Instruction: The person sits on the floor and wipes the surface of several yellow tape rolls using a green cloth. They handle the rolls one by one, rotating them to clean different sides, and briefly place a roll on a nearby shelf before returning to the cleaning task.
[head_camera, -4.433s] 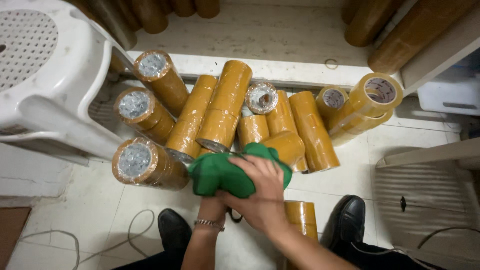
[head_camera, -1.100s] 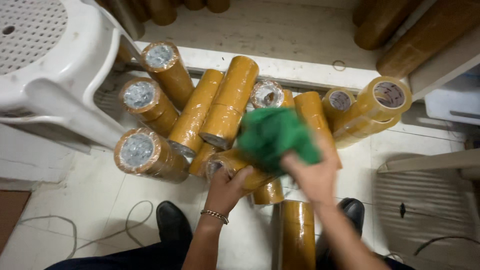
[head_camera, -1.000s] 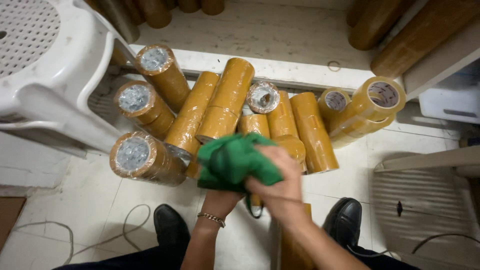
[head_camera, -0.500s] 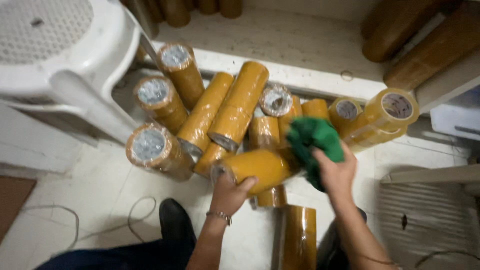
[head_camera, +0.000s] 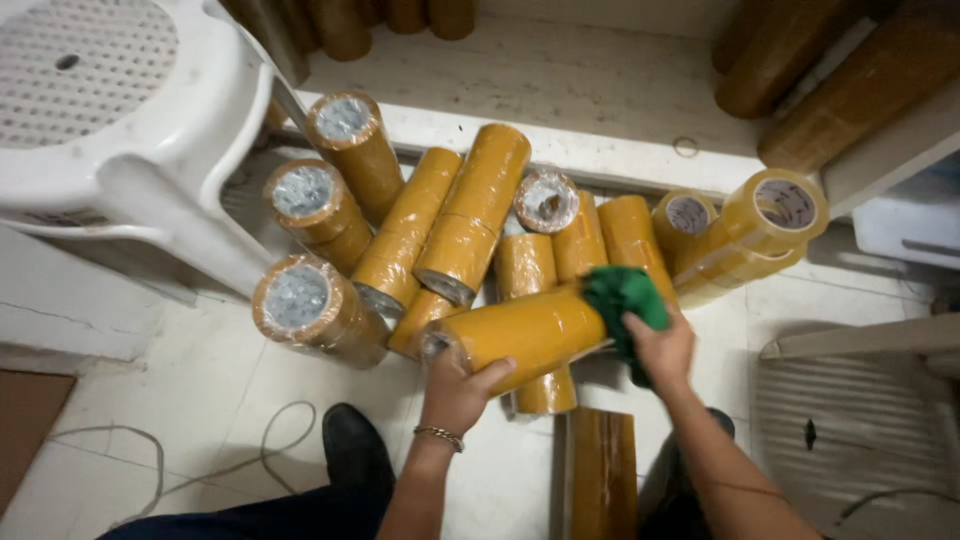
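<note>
Tiled floor and low ledge with shrink-wrapped tape rolls.
The pale floor (head_camera: 200, 400) bears a heap of brown roll stacks (head_camera: 400, 240) at centre, a white stool (head_camera: 130, 150) far left, and a thin cable (head_camera: 240, 450) near left; the ledge (head_camera: 560, 80) beyond carries further stacks (head_camera: 790, 50).

Left hand (head_camera: 458, 385) grips near end of shrink-wrapped brown tape-roll stack (head_camera: 520, 335), held level. Right hand (head_camera: 660, 347) presses crumpled green cloth (head_camera: 622, 300) against its far end. Similar wrapped stacks (head_camera: 410, 235) heaped on tiled floor (head_camera: 190, 410) beside white plastic stool (head_camera: 110, 130).
</note>
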